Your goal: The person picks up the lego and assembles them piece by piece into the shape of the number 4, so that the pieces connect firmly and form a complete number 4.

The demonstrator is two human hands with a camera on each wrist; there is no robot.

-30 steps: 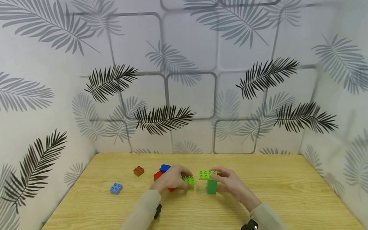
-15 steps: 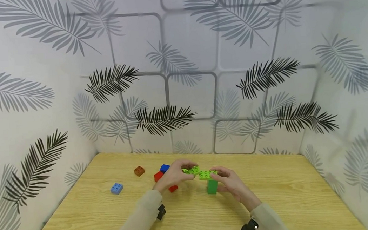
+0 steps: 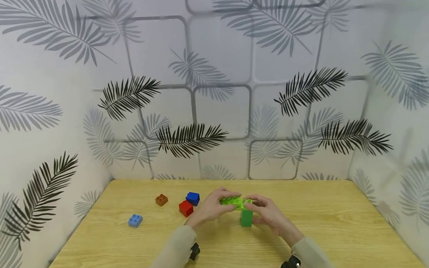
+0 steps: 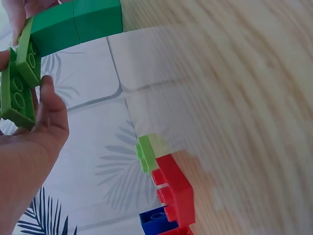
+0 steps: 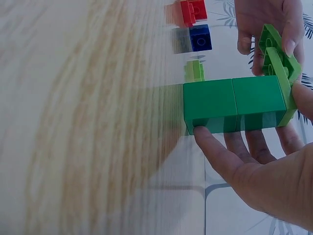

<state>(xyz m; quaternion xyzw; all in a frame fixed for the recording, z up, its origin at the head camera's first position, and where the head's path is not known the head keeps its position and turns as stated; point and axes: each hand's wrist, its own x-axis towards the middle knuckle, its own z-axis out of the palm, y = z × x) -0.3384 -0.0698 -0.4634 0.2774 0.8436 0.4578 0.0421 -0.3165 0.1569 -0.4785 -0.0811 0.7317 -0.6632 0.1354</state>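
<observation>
My left hand (image 3: 212,208) pinches a light green building brick (image 4: 17,100) by its sides. That brick overlaps the overhanging left end of another light green brick (image 4: 29,68), seemingly touching its studs; whether the two are pressed together I cannot tell. Beneath this lower brick stands an upright stack of two dark green blocks (image 3: 246,218), near the middle of the wooden table. My right hand (image 3: 270,213) grips the stack from the right, with fingers along the dark green blocks in the right wrist view and the thumb at the light green brick on top.
Left of the hands lie a red brick (image 3: 186,208), a dark blue brick (image 3: 193,198), a brown brick (image 3: 161,200) and a light blue brick (image 3: 135,220). Another light green brick (image 4: 146,152) shows beyond a red brick (image 4: 178,191) in the left wrist view. A patterned wall backs the table.
My left hand has lifted the light green brick from the table and carried it up and right onto the stack's overhanging end. The right hand has stayed in place at the stack.
</observation>
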